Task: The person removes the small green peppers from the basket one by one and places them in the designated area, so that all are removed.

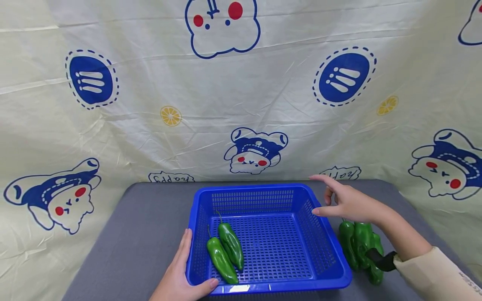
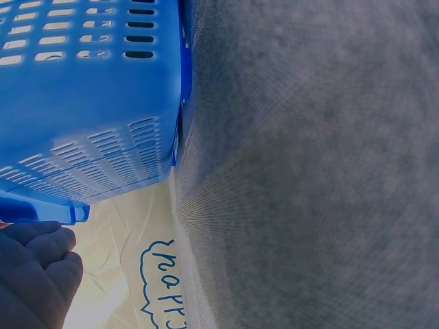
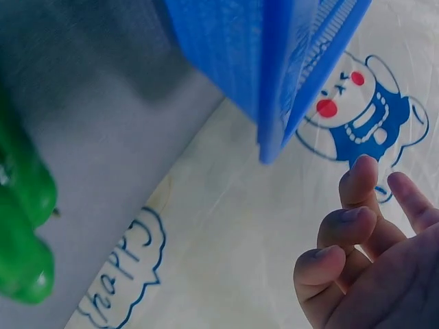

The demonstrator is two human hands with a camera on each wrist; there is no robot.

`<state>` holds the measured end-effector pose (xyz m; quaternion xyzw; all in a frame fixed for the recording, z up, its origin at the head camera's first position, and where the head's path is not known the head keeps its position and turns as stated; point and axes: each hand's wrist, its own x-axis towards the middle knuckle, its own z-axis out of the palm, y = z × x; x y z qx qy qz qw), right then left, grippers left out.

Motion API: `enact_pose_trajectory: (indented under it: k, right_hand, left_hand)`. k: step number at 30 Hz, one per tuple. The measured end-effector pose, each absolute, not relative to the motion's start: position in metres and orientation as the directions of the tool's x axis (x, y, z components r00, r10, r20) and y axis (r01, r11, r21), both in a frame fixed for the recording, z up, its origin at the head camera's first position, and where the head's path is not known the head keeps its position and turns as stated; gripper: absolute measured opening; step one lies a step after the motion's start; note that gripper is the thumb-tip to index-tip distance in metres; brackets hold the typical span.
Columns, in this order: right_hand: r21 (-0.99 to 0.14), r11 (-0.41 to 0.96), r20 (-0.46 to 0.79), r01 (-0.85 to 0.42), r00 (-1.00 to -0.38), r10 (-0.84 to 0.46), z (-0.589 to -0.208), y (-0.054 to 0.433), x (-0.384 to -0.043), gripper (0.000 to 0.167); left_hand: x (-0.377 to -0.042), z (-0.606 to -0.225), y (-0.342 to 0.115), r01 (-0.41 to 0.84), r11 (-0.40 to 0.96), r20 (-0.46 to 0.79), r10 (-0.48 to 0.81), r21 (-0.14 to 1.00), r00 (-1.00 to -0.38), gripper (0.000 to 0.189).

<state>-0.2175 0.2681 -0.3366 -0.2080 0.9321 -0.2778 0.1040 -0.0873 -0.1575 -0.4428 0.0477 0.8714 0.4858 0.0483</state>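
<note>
A blue plastic basket (image 1: 286, 246) with slotted walls stands on the grey table. Two green peppers (image 1: 230, 246) lie side by side along its left part, stems pointing away. My left hand (image 1: 180, 267) rests against the basket's near left corner, fingers along the outer left side and thumb on the front rim. Raised over the basket's right rim is my right hand (image 1: 348, 202), thumb and index finger spread apart, the other fingers bent, holding nothing. Several more green peppers (image 1: 362, 244) are heaped on the table right of the basket, partly hidden by my right forearm and a black wrist strap.
Grey cloth covers the table (image 1: 147, 234), which extends to both sides of the basket. Behind it hangs a cream curtain (image 1: 139, 67) printed with cartoon bears, blue ovals and orange slices, meeting the table's far edge.
</note>
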Motion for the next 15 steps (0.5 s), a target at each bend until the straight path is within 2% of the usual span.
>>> enact_pose_trajectory:
  k: [15]
  right_hand:
    - [-0.585, 0.726, -0.094, -0.362, -0.859, -0.504, -0.353, 0.223, -0.220, 0.086]
  left_hand:
    - [-0.087, -0.444, -0.157, 0.038, 0.531, -0.031, 0.120, 0.847, -0.992, 0.122]
